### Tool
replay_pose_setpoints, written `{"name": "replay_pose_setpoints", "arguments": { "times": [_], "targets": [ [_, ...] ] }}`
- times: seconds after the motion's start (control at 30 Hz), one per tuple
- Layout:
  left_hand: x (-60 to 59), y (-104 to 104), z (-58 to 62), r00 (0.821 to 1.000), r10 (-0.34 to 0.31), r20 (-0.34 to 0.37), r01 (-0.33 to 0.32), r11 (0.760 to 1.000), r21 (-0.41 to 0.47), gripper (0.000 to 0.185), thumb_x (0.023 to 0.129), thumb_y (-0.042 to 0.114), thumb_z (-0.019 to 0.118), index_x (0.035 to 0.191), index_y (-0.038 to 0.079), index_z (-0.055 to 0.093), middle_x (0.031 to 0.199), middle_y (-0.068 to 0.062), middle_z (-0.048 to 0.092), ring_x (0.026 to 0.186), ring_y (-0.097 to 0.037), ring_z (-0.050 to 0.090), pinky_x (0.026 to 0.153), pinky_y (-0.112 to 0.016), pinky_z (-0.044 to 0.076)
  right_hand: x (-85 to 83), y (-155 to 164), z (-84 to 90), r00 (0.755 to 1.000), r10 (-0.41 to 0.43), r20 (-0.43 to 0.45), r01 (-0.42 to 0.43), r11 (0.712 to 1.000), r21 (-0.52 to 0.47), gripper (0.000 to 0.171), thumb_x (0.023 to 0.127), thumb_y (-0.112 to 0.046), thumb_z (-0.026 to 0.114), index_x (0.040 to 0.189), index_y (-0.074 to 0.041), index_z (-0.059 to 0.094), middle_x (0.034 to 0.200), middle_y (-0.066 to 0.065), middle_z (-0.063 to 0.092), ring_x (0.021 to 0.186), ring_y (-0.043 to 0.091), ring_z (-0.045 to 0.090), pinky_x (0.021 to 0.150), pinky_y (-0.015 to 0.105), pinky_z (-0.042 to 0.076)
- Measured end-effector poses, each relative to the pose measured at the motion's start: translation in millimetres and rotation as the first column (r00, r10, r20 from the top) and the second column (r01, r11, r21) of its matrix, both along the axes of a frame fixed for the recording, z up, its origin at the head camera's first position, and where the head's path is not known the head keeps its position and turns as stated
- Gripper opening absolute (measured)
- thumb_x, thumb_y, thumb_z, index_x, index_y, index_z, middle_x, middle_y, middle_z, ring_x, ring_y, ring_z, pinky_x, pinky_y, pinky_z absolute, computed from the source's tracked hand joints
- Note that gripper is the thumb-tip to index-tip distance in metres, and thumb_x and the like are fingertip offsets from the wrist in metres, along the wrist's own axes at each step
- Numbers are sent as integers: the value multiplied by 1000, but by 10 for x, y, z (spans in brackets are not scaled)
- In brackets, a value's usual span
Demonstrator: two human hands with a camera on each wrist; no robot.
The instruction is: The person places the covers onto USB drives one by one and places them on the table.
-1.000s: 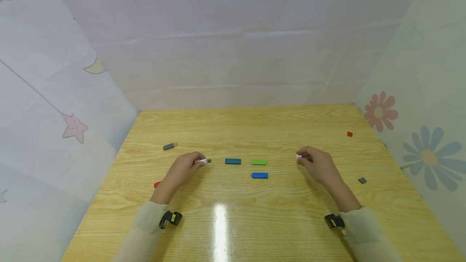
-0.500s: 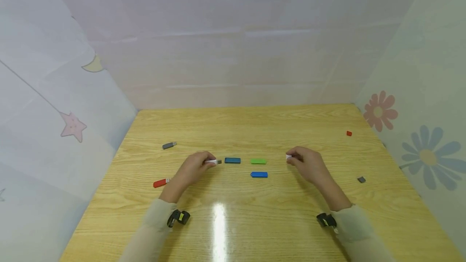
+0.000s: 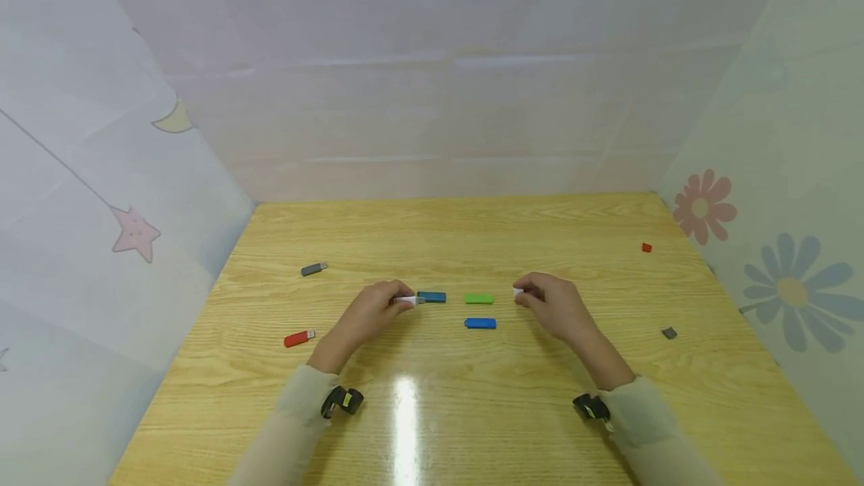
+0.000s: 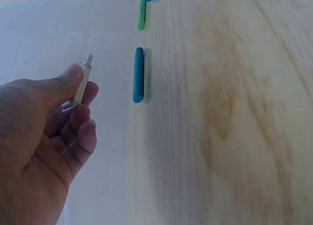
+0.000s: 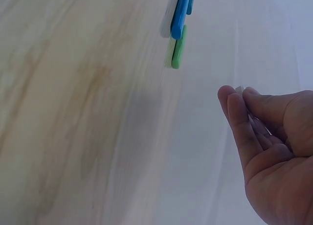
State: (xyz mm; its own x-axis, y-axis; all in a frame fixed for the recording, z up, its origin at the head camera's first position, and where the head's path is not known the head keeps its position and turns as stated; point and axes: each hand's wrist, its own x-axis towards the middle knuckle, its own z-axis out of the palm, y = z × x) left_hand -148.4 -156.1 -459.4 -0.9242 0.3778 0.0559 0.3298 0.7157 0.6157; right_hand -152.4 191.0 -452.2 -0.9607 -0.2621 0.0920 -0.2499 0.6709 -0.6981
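Observation:
My left hand (image 3: 370, 315) pinches a white USB flash drive (image 4: 82, 85) between thumb and fingers, its metal plug bare and pointing away from the palm. In the head view that plug overlaps the left end of a teal USB stick (image 3: 433, 297). Across from it, my right hand (image 3: 555, 310) pinches a small white cap (image 5: 239, 89), mostly covered by the fingertips. Between the hands, to the right of the teal stick, lie a green USB stick (image 3: 478, 298) and, nearer me, a blue one (image 3: 481, 323).
On the wooden table's (image 3: 513, 411) left side lie an uncapped grey USB drive (image 3: 313, 269) and an uncapped red USB drive (image 3: 297, 339). A red cap (image 3: 646, 247) and a grey cap (image 3: 669, 333) lie at the right. Pale walls stand behind and on both sides.
My left hand has moved right with the white flash drive, and my right hand has moved left with the cap, narrowing the gap. The red drive, partly covered before, now shows fully.

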Motion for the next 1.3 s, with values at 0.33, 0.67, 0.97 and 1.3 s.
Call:
{"name": "replay_pose_setpoints", "arguments": {
  "times": [0.33, 0.67, 0.97, 1.3],
  "targets": [
    [-1, 79, -4, 999, -36, 7, 35, 999, 20, 13, 100, 21, 66, 109, 13, 70, 103, 3, 72, 89, -10, 65, 76, -29, 55, -4, -127, -2, 1000, 25, 4, -25, 1000, -1, 18, 98, -12, 69, 114, -4, 71, 99, 3, 73, 88, 18, 68, 76, 38, 58],
    [-18, 155, -9, 997, -79, -22, 79, 996, 26, 14, 100, 22, 66, 108, 12, 69, 103, 2, 72, 88, -10, 66, 75, -28, 55, 2, -232, 8, 999, 42, 14, -42, 999, -15, 19, 98, -11, 69, 115, -4, 71, 98, 2, 73, 88, 17, 69, 75, 38, 58],
    [-26, 232, -1, 994, -108, -33, 109, 993, 46, 13, 100, 21, 66, 108, 11, 70, 101, 1, 72, 89, -11, 67, 76, -27, 56, 32, -350, 17, 997, 77, 5, -77, 997, -26, 20, 97, -12, 70, 115, -4, 71, 100, 2, 73, 90, 18, 70, 77, 38, 59],
    [-25, 311, -5, 992, -119, -34, 121, 991, 58, 16, 100, 22, 66, 109, 10, 70, 102, 1, 72, 88, -8, 66, 75, -25, 55, 54, -492, 36, 995, 98, 20, -97, 995, -38, 19, 96, -10, 71, 114, -3, 71, 99, 2, 72, 89, 16, 69, 77, 36, 58]
  ]
}}
